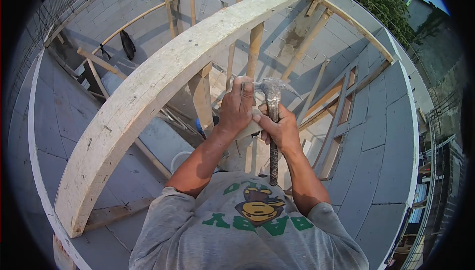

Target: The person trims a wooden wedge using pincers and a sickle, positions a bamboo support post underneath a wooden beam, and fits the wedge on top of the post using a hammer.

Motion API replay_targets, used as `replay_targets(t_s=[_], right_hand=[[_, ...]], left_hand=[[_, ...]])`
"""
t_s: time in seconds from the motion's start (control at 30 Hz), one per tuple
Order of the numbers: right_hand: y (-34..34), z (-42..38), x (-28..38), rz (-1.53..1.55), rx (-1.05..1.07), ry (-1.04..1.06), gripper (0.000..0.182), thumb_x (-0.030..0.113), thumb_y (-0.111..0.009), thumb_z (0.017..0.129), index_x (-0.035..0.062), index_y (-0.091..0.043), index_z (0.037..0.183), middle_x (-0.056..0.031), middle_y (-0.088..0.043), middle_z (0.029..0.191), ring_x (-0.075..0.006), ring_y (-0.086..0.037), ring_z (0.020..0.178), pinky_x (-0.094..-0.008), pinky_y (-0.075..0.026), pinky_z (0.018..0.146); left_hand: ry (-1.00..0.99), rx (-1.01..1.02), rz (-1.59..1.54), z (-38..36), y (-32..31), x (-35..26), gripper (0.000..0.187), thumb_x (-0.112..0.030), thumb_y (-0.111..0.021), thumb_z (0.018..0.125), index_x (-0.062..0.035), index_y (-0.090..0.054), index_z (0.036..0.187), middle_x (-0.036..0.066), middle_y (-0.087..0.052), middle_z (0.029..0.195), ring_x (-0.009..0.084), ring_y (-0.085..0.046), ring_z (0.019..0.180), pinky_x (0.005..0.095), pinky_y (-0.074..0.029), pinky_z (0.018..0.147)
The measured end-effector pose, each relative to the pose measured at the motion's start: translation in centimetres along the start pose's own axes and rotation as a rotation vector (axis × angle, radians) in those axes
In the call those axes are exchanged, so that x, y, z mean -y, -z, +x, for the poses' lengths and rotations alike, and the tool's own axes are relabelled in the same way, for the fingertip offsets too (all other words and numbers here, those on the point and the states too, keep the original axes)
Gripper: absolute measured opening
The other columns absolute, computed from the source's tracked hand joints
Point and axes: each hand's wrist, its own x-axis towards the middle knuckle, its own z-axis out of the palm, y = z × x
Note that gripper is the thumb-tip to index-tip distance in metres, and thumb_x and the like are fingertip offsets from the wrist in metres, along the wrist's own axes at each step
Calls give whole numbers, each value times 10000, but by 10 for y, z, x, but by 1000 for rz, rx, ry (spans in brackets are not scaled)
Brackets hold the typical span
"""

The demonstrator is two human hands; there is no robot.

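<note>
My right hand (pixel 281 129) is closed around the handle of a claw hammer (pixel 273 103), just below its worn metal head. The claw points right, and the dark patterned grip hangs down in front of my shirt. My left hand (pixel 236 106) is closed right beside the hammer's striking face, fingers curled upward; I cannot tell what is inside it. A pale flat piece (pixel 249 130) shows between and below my two hands. Close past my left hand runs a long wooden beam (pixel 173 57), with several nails in its top face.
Bamboo poles (pixel 255 47) and a wooden post (pixel 201 97) stand under the beam. Grey block walls (pixel 381 146) curve around, with a wooden frame (pixel 341 97) in the right one. The floor lies well below, with loose sticks (pixel 175 120). A dark item (pixel 127 45) hangs at the far left.
</note>
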Motion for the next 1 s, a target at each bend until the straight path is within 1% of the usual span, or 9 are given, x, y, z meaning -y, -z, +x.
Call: replay_targets(t_s=[0.13,0.23,0.33,0.43,0.53,0.63,0.73,0.87,1.0], right_hand=[[1,-4,-10,-50,-67,18,342,190,-775,810,1,-598,1033,-17,-600,688,-90,-558,489,-241,-436,426],[5,-5,-18,-103,-59,7,326,162,-774,801,1,-588,1014,-22,-599,691,-93,-570,502,-241,-441,429],[12,0,-21,-91,-74,-21,305,137,-762,803,3,-575,1003,-24,-599,700,-94,-577,515,-240,-438,422],[24,10,-35,4,-149,33,291,124,-747,809,5,-565,1002,-25,-601,718,-94,-579,523,-242,-432,412],[42,15,-48,113,-243,159,308,105,-734,808,10,-556,1041,-34,-611,773,-94,-579,551,-237,-440,413],[65,22,-56,112,-317,288,392,67,-716,799,13,-537,1143,-70,-640,916,-97,-590,623,-215,-476,435],[85,37,-69,130,-339,341,456,63,-708,790,10,-522,1204,-80,-632,977,-91,-580,658,-216,-480,451],[109,47,-67,164,-263,277,460,56,-694,794,11,-518,1217,-82,-622,995,-85,-574,672,-213,-479,475],[136,66,-79,76,-305,311,458,57,-692,804,12,-519,1225,-69,-614,980,-81,-568,684,-212,-477,512]], left_hand=[[89,44,-75,-4,-8,7,639,-598,-253,1010,-36,-522,1152,89,-569,643,179,-586,577,325,-454,561],[-13,-15,23,-4,-16,16,645,-602,-250,1008,-35,-521,1154,102,-596,689,185,-597,586,314,-470,576],[-15,-20,-3,-1,-27,26,471,-487,-297,1039,-65,-504,1071,170,-612,663,411,-644,635,471,-472,549],[168,-31,-95,9,-30,30,440,-456,-357,1039,-53,-533,1040,174,-628,734,359,-659,666,434,-485,585],[134,-131,-86,13,-25,31,596,-535,-394,1009,13,-545,1187,157,-655,961,219,-646,913,342,-482,860],[306,-185,-197,7,-29,59,584,-509,-456,998,35,-544,1191,179,-640,1078,235,-598,1073,359,-425,961],[433,46,-313,-2,-52,65,668,-515,-518,970,59,-465,1308,185,-612,1172,247,-592,1094,364,-427,972],[529,132,-466,10,-105,45,897,-571,-559,925,65,-234,1468,199,-525,1327,252,-585,1137,381,-418,1000],[534,159,-545,32,-135,29,821,-578,-544,931,46,-331,1420,173,-551,1301,235,-568,1160,375,-425,986]])
